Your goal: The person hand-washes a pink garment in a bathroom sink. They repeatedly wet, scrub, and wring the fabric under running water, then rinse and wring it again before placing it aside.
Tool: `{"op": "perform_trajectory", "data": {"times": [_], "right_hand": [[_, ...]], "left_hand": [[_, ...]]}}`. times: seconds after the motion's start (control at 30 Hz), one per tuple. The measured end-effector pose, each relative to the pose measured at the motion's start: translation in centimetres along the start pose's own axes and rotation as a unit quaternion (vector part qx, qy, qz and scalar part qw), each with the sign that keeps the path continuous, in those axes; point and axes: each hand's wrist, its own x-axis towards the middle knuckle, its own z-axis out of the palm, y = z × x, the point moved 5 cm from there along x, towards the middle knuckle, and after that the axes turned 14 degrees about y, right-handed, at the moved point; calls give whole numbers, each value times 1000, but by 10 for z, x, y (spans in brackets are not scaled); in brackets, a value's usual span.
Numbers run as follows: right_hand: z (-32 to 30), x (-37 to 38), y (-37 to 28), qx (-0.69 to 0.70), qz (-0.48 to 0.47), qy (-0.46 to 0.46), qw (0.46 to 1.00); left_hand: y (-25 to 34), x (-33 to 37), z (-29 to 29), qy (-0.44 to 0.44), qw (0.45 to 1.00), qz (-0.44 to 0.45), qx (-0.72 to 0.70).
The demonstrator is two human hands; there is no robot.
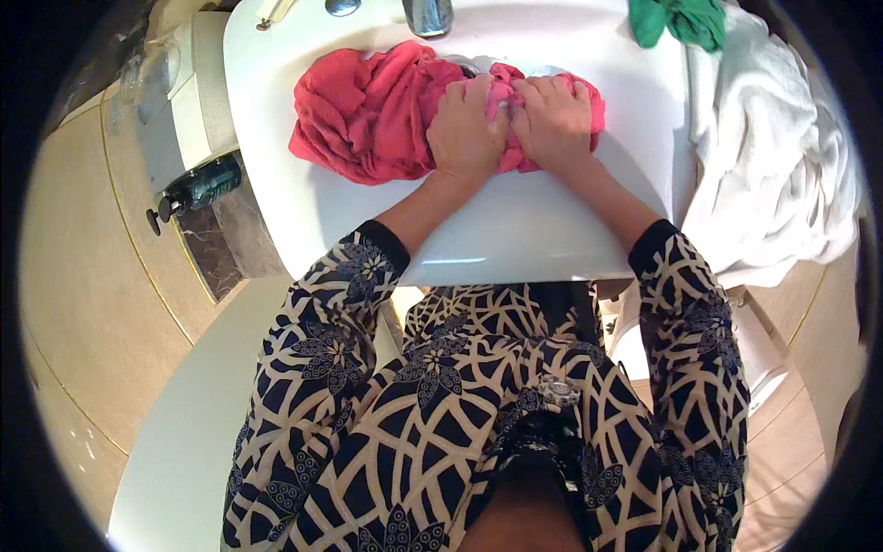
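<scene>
A wet-looking red cloth [368, 115] lies bunched across the white sink [497, 230]; its exact kind is hidden by the folds. Both hands press close together on its right part, where the fabric looks pinker and a little white foam shows between them. My left hand [467, 129] has its fingers curled around a fold of the cloth. Beside it, my right hand [555, 120] grips the same bunch, thumb toward the left hand. The cloth's larger, looser part spreads out to the left of my hands.
A chrome faucet [429, 17] stands at the sink's back edge. A green cloth [679, 22] sits on the back right corner. White fabric [768, 147] hangs over the right side. Left of the sink is a dark pump bottle [202, 186].
</scene>
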Motion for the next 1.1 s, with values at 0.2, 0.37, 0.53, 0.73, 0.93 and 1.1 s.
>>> {"op": "perform_trajectory", "data": {"times": [0.2,0.37,0.53,0.73,0.93,1.1], "right_hand": [[41,25,29,-32,46,-135,989],[75,47,74,296,466,-198,810],[35,64,46,124,250,-239,930],[-13,14,28,11,33,-224,974],[-34,-5,7,-64,13,-92,994],[1,4,22,-64,71,-109,989]], "left_hand": [[-22,35,15,13,994,-105,-21],[-40,68,14,55,982,-141,-115],[-1,20,-20,-25,945,45,-322],[0,-8,-22,-26,984,28,-175],[27,-31,-11,28,996,81,-38],[2,-2,17,11,999,6,-33]]}}
